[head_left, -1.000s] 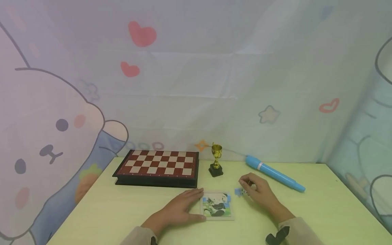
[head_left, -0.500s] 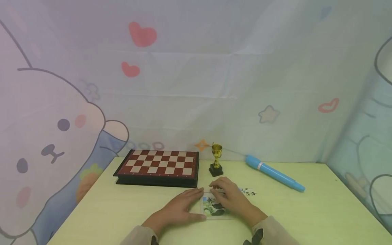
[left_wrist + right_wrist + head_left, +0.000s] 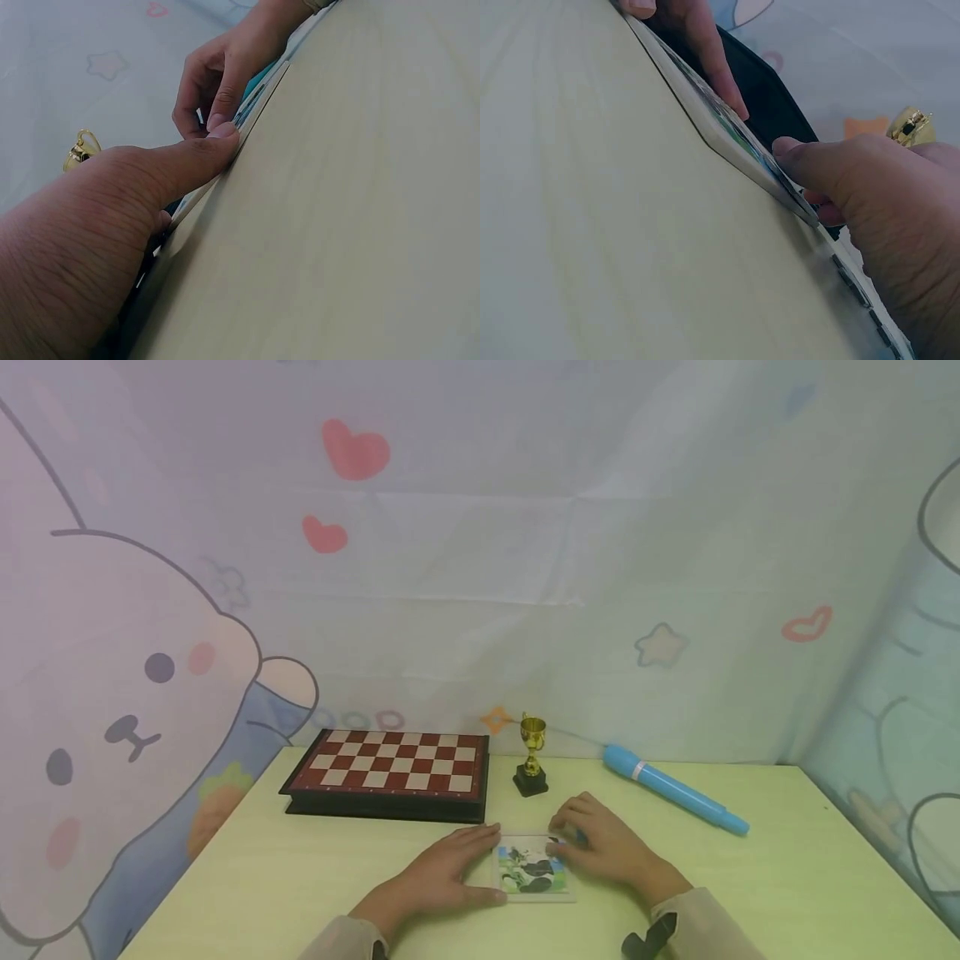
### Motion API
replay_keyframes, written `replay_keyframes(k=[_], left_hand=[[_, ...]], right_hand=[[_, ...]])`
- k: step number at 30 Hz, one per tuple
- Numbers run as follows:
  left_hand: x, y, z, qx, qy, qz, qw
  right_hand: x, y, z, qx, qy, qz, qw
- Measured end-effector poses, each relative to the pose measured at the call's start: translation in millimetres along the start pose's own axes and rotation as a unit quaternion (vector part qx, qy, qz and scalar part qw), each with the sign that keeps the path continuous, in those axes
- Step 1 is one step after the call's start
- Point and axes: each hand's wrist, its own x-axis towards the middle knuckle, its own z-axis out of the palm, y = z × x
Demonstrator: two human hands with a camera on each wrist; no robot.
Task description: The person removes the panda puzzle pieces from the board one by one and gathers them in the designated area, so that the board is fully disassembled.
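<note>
A small jigsaw puzzle (image 3: 529, 870) with a panda picture in a pale frame lies on the table. My left hand (image 3: 452, 870) spans its left side in the head view, thumb at the near edge, fingertips at the far corner. In the left wrist view my left thumb (image 3: 199, 157) presses on the frame edge. My right hand (image 3: 603, 843) is at the puzzle's upper right corner, thumb over the picture, other fingers bent just beyond the frame. Something blue shows beneath those fingers; I cannot tell whether they pinch it. Loose puzzle pieces (image 3: 862, 289) lie under the right hand.
A red-and-white chessboard box (image 3: 393, 768) stands at the back left. A small gold trophy (image 3: 532, 752) on a black base stands beyond the puzzle. A thick blue pen (image 3: 675, 789) lies at the back right, before a printed cloth backdrop (image 3: 480, 527).
My right hand has gone from the loose pieces leftward over the puzzle, then back slightly right to its upper right corner. My left hand has stayed on the frame.
</note>
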Motion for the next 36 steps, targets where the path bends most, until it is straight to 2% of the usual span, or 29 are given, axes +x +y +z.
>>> replay_keyframes(k=[10, 19, 30, 36], left_hand=[[-1.6, 2.0, -0.9, -0.004, 0.001, -0.001, 1.0000], [0.5, -0.6, 0.9, -0.007, -0.001, -0.001, 1.0000], [0.7, -1.8, 1.8, -0.011, -0.004, -0.005, 0.9999], [0.0, -1.8, 1.1, -0.006, -0.001, -0.003, 1.0000]], right_hand=[[-0.1, -0.5, 1.4, -0.020, -0.013, 0.009, 0.9997], [0.4, -0.6, 0.4, -0.017, -0.023, 0.026, 0.9992], [1.3, 0.9, 0.4, -0.040, -0.007, 0.001, 0.9992], [1.8, -1.3, -0.4, -0.048, -0.005, 0.003, 0.9988]])
